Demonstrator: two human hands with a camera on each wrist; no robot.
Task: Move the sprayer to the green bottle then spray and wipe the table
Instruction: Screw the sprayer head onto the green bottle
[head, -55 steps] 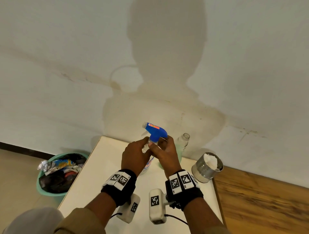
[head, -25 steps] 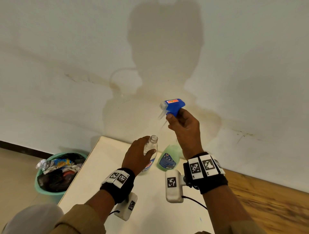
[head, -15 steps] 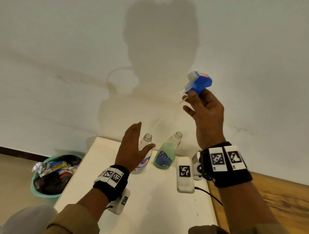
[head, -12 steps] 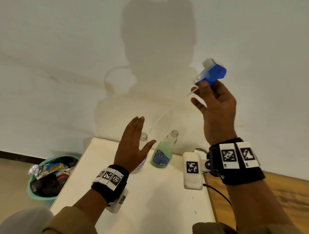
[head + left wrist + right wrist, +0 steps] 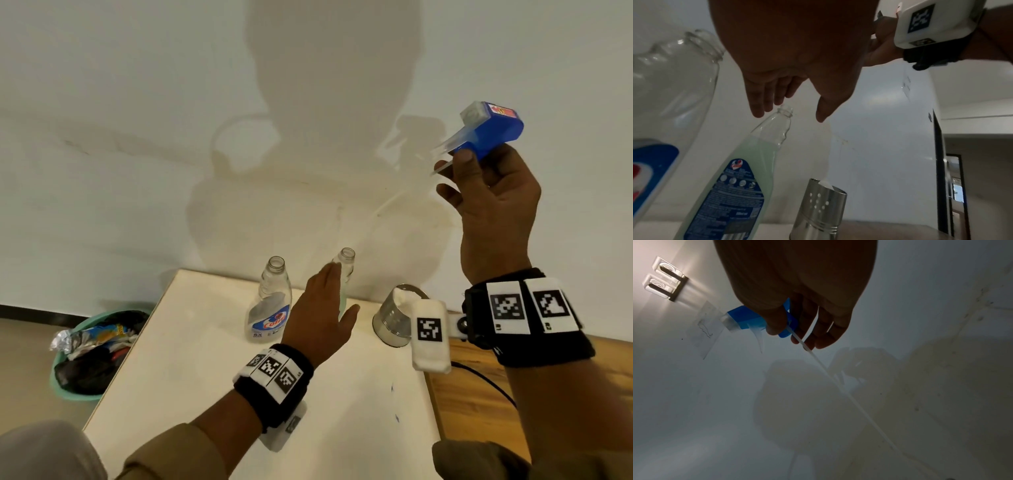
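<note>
My right hand (image 5: 479, 164) holds the blue sprayer (image 5: 493, 132) high at the upper right, thumb and fingers pinching its neck. In the right wrist view the right hand (image 5: 795, 335) shows the sprayer (image 5: 748, 319) with its long white dip tube (image 5: 849, 395) hanging free. The green bottle (image 5: 346, 263) stands uncapped at the table's back, mostly hidden by my left hand (image 5: 337, 291). That left hand (image 5: 790, 115) is open, fingers and thumb either side of the green bottle's (image 5: 748, 170) neck; contact is unclear. The clear bottle (image 5: 270, 301) stands uncapped just left.
A steel canister (image 5: 394, 322) holding something white stands at the back right of the white table (image 5: 205, 359). A teal bin (image 5: 89, 353) full of rubbish sits on the floor to the left. A wooden surface (image 5: 472, 394) adjoins the table's right edge. The wall is close behind.
My right hand lifted the sprayer off the clear bottle, up and to the right. My left hand let go of the clear bottle and moved right to the green one.
</note>
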